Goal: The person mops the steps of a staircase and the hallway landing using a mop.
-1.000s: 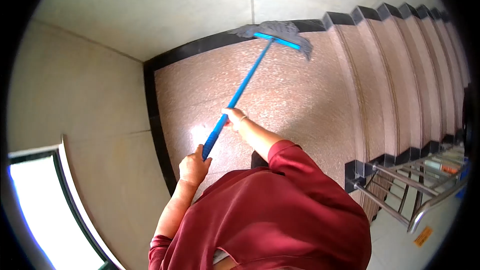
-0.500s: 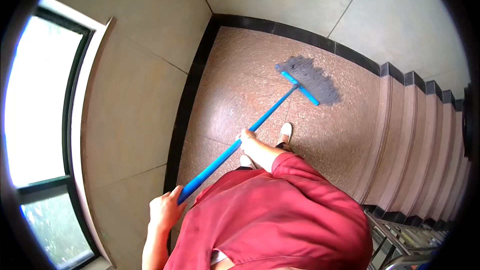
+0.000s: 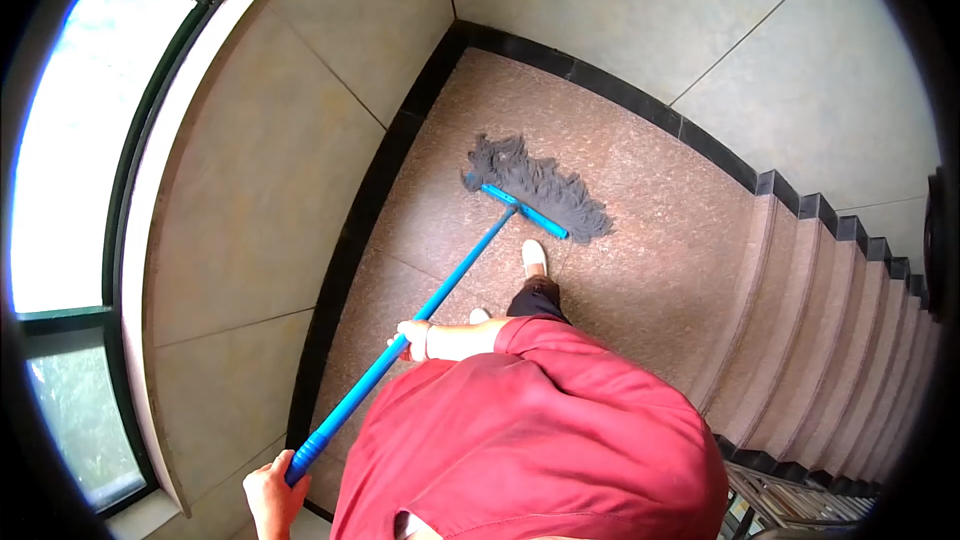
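A mop with a blue handle (image 3: 455, 278) slants across the head view, from the lower left up to the middle. Its grey string head (image 3: 545, 180) lies spread on the speckled floor, fixed to a blue bar (image 3: 540, 223). My right hand (image 3: 412, 339) is wrapped round the middle of the handle. At the handle's top end, my left hand (image 3: 272, 496) is closed over the grip, partly cut by the lower edge of the view. Just in front of my shoe (image 3: 535, 258) is the mop bar.
Stone stairs (image 3: 765, 310) rise along the right side, with a metal railing (image 3: 790, 495) at the lower right. A black skirting (image 3: 390, 155) edges the floor below tiled walls (image 3: 590, 0). On the left is a window (image 3: 80, 190) with a white sill.
The mop head has swept to the left and a little closer to me. Both hands have shifted left and down with the handle, keeping their grip. One foot has stepped left.
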{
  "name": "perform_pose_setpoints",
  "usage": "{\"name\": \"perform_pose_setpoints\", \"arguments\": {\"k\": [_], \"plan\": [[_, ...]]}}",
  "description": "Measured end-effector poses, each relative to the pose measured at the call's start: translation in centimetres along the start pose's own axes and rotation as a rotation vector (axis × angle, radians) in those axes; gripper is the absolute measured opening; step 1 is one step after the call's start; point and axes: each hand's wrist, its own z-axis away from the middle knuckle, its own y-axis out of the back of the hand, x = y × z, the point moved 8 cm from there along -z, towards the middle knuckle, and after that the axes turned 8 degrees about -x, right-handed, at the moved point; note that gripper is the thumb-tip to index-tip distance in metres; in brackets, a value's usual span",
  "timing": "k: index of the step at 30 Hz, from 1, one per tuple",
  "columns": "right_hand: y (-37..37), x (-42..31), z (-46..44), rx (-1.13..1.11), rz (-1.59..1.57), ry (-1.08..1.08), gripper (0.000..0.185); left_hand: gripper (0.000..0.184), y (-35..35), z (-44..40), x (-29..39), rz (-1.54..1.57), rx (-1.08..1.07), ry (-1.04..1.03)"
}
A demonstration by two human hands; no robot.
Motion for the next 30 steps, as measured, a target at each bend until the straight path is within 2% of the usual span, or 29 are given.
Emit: {"name": "perform_pose_setpoints", "arguments": {"k": [4, 5, 10, 18, 20, 22, 24, 26, 29, 30], "plan": [[2.4, -3.8, 1.0, 0.121, 0.055, 0.070, 0.009, 0.030, -1.7, -2.5, 1.5, 0.019, 0.048, -0.042], [3.4, -5.2, 0.7, 0.162, -0.016, 0.112, 0.009, 0.030, -2.0, -3.6, 2.4, 0.042, 0.042, -0.042], [6.8, -14.8, 2.7, 0.210, -0.058, 0.238, 0.011, 0.034, -2.3, -9.7, 7.5, 0.049, 0.018, -0.065], [10.6, -32.8, 8.1, 0.122, -0.229, 0.617, 0.010, 0.036, 3.6, -21.8, 20.4, -0.126, 0.024, -0.260], [11.1, -37.3, 10.4, 0.141, -0.173, 0.672, 0.010, 0.034, 5.5, -24.5, 23.6, -0.163, 0.056, -0.259], [12.4, -41.0, 12.2, 0.203, -0.275, 0.751, 0.010, 0.033, 6.7, -26.5, 26.7, -0.156, 0.031, -0.283], [14.7, -44.5, 12.4, 0.225, -0.317, 0.793, 0.012, 0.033, 7.1, -28.2, 29.4, -0.156, 0.014, -0.308], [15.0, -46.9, 12.9, 0.013, -0.388, 0.735, 0.014, 0.034, 6.6, -29.6, 31.3, -0.132, -0.007, -0.336], [16.1, -49.2, 14.4, 0.224, -0.404, 0.730, 0.019, 0.037, 7.0, -30.9, 32.7, -0.164, -0.006, -0.347], [15.6, -49.9, 14.3, 0.213, -0.407, 0.706, 0.020, 0.039, 7.6, -31.4, 32.6, -0.179, 0.005, -0.335]]}}
